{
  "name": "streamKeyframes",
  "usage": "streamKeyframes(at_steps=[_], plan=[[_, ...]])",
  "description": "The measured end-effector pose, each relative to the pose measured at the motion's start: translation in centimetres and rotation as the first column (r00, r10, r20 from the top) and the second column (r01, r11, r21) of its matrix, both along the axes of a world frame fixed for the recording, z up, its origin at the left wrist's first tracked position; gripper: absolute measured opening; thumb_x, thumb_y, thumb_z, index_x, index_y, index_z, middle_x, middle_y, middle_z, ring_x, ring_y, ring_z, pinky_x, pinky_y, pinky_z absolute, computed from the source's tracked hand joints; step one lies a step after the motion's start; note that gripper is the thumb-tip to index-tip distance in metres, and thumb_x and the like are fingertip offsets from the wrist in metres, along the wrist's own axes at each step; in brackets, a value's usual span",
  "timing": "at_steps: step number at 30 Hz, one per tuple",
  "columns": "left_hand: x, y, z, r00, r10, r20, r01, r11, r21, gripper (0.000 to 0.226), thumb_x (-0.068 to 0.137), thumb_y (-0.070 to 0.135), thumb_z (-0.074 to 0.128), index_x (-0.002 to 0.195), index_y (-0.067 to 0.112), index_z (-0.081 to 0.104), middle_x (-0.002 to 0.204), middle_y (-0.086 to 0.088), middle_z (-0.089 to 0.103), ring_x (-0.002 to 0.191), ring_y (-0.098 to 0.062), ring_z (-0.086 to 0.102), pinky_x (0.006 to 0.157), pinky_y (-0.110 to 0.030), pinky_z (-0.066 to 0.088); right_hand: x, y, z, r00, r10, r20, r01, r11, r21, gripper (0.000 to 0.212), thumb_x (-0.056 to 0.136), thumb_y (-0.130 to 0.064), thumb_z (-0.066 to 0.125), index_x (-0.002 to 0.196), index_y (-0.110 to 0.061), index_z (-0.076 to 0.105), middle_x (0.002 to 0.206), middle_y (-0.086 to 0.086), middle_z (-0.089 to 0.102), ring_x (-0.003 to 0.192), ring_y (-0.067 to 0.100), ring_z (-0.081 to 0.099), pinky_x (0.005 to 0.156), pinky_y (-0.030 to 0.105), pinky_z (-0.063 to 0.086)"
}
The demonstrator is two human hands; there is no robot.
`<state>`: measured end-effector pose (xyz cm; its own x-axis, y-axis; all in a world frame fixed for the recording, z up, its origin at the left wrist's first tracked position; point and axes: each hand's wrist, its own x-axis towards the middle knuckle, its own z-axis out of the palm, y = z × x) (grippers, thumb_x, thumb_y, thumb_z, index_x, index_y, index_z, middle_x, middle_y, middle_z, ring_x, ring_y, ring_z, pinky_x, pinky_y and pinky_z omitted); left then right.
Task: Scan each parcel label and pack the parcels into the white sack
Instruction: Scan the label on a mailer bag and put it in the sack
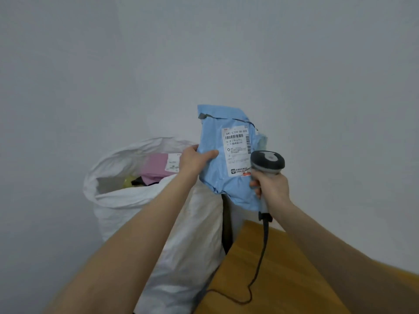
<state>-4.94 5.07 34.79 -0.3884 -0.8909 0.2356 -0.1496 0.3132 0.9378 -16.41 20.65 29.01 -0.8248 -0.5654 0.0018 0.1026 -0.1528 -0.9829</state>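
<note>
- Left hand: pinches the left edge of a blue poly-mailer parcel, thumb across its front, holding it upright in the air above and just right of the sack's mouth.
- Shipping label: white, printed with barcodes, fixed to the front of the parcel and turned toward the viewer.
- Right hand: fingers wrapped round the grip of a corded grey barcode scanner, whose head sits just in front of the label's lower right corner.
- White sack: woven, standing open on the left; a pink parcel with its own label, and darker and yellowish items too indistinct to name, lie inside.
- Step in hand, as judged: scanning this parcel's label; no scan beam is visible, so whether the read has registered cannot be told.
- Next move, as judged: the parcel goes left and down through the sack's mouth, which calls for the left hand to clear the rolled rim before letting go.
- Surface: a wooden tabletop at lower right, with the scanner cable trailing across it.
- Room: a plain pale wall fills the background.
</note>
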Motion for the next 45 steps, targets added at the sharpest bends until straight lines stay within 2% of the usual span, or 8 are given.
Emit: streamKeyframes(at_steps=[10,19,25,27,29,34,38,45], plan=[[13.1,-21.5,5.8,0.977,0.214,-0.005,-0.214,0.976,-0.040,0.057,0.075,0.035,0.077,0.120,0.008,0.055,0.114,-0.007,0.063,0.099,-0.029,0.063,0.088,-0.046,0.053,9.7,-20.0,6.7,0.996,0.080,-0.033,-0.079,0.996,0.053,0.016,0.077,-0.022,0.072,0.071,-0.008,0.066,0.054,0.004,0.066,0.049,0.016,0.059,0.051,0.026,0.046],[17.7,-31.1,-1.4,0.959,0.089,0.268,-0.228,0.803,0.550,0.022,0.093,0.022,0.062,0.102,0.002,0.057,0.088,-0.015,0.063,0.058,-0.026,0.061,0.056,-0.031,0.055,11.4,-28.9,8.2,0.968,0.241,0.072,-0.250,0.956,0.154,0.016,0.086,-0.015,0.067,0.091,-0.006,0.055,0.064,0.014,0.062,0.036,0.012,0.051,0.041,0.019,0.039],[16.9,-33.6,-2.2,0.822,0.244,0.515,-0.160,0.966,-0.203,0.069,0.087,0.043,0.064,0.142,0.011,0.039,0.145,-0.017,0.037,0.131,-0.033,0.040,0.107,-0.038,0.034,11.1,-32.3,6.3,0.953,0.268,0.141,-0.285,0.951,0.118,0.015,0.087,-0.008,0.069,0.091,-0.007,0.055,0.077,0.015,0.053,0.058,0.024,0.056,0.034,0.018,0.043],[15.7,-33.2,-1.6,0.887,-0.015,0.461,0.128,0.968,-0.215,0.069,0.081,0.046,0.070,0.140,0.021,0.044,0.143,-0.007,0.043,0.130,-0.023,0.043,0.102,-0.031,0.034,11.2,-33.1,5.9,0.949,0.273,0.160,-0.293,0.949,0.118,0.019,0.086,-0.006,0.069,0.098,-0.004,0.054,0.075,0.014,0.051,0.058,0.026,0.057,0.032,0.019,0.043],[14.2,-32.7,-2.1,0.754,-0.170,0.634,0.351,0.920,-0.171,0.069,0.079,0.049,0.071,0.139,0.028,0.046,0.143,0.000,0.047,0.129,-0.017,0.045,0.101,-0.027,0.034,11.6,-33.7,5.6,0.947,0.272,0.170,-0.294,0.947,0.125,0.021,0.087,-0.007,0.068,0.102,-0.004,0.054,0.076,0.015,0.051,0.049,0.026,0.059,0.031,0.017,0.040],[14.4,-36.1,-5.4,0.509,-0.033,0.860,0.302,0.943,-0.143,0.022,0.095,0.028,0.049,0.084,0.018,0.066,0.104,-0.014,0.065,0.108,-0.030,0.060,0.085,-0.032,0.044,11.7,-34.0,5.6,0.955,0.227,0.189,-0.253,0.959,0.126,0.023,0.089,-0.012,0.068,0.106,-0.004,0.054,0.067,0.016,0.055,0.040,0.022,0.057,0.033,0.018,0.041],[16.0,-37.4,-6.9,0.335,-0.050,0.941,0.265,0.963,-0.043,0.031,0.094,0.012,0.044,0.118,0.001,0.061,0.123,-0.016,0.061,0.110,-0.030,0.058,0.091,-0.034,0.046,11.9,-33.1,5.2,0.960,0.135,0.245,-0.174,0.974,0.147,0.032,0.089,-0.015,0.069,0.112,-0.003,0.052,0.070,0.019,0.058,0.042,0.024,0.060,0.035,0.023,0.048],[15.5,-36.3,-4.7,0.556,0.069,0.828,0.292,0.917,-0.272,0.035,0.096,0.025,0.041,0.123,0.012,0.059,0.128,-0.011,0.058,0.115,-0.029,0.055,0.096,-0.036,0.044,14.1,-30.7,5.3,0.970,0.038,0.242,-0.072,0.989,0.133,0.023,0.087,-0.016,0.070,0.102,-0.007,0.055,0.069,0.017,0.060,0.041,0.020,0.060,0.037,0.023,0.050]])
